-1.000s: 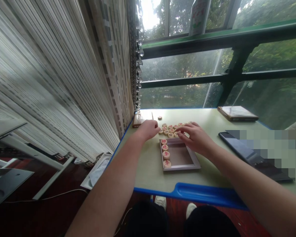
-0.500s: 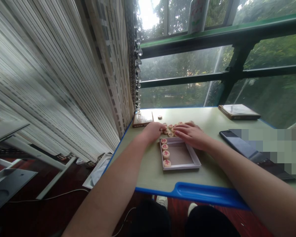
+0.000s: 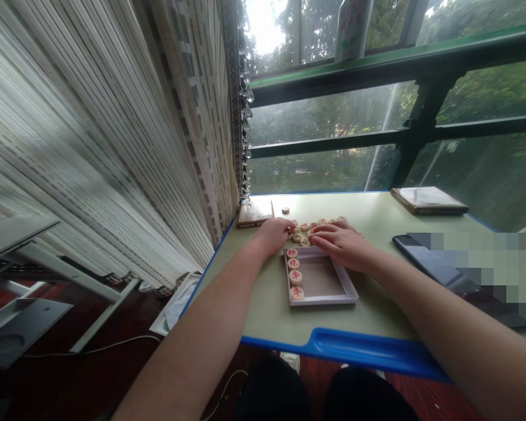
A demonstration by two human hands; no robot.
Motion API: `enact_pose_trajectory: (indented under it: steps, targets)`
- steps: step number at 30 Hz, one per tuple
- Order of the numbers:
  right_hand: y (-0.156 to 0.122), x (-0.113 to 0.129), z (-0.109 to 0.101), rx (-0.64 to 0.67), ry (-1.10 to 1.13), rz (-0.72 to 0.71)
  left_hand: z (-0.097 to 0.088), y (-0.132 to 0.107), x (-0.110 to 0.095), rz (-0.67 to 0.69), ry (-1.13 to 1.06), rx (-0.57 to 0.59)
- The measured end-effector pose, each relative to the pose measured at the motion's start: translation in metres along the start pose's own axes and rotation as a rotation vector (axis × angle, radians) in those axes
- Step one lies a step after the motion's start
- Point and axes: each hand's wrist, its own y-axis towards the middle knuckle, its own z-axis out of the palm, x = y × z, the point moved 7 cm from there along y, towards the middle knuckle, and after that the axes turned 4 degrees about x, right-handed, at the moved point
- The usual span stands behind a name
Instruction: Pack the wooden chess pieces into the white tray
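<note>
Round wooden Chinese chess pieces (image 3: 304, 227) lie in a loose cluster on the light tabletop, beyond a shallow white box (image 3: 324, 302). Inside the box, several red-lettered pieces (image 3: 295, 277) stand in a column along its left wall. My left hand (image 3: 275, 235) rests at the left edge of the cluster, its fingers bent around the nearest pieces without a visible grip. From the other side, my right hand (image 3: 342, 244) reaches over the box's far right corner, fingers stretched out flat and touching pieces. Its fingers partly cover some of the cluster.
One lone piece (image 3: 285, 210) sits farther back. At the back left is a flat box (image 3: 254, 214), and another flat box (image 3: 429, 200) lies at the back right. A dark phone-like slab (image 3: 438, 263) lies at right. The table's blue edge (image 3: 355, 345) has a molded tray.
My right hand has drawn slightly toward me, uncovering more pieces at the far right of the cluster. My left hand stays almost in place. The view has shifted a little.
</note>
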Motion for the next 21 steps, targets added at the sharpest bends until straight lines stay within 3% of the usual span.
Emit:
enact_pose_trajectory:
  steps: [9, 16, 21]
  targets:
    - [0.000, -0.005, -0.002, -0.052, -0.035, 0.048, -0.002, 0.000, 0.000, 0.022, 0.007, -0.035]
    - [-0.014, -0.057, -0.029, -0.280, -0.097, 0.484, -0.005, 0.001, 0.005, -0.058, 0.043, -0.096]
    - [-0.029, -0.074, -0.047, -0.394, -0.048, 0.656, -0.004, 0.007, 0.008, -0.083, 0.065, -0.088]
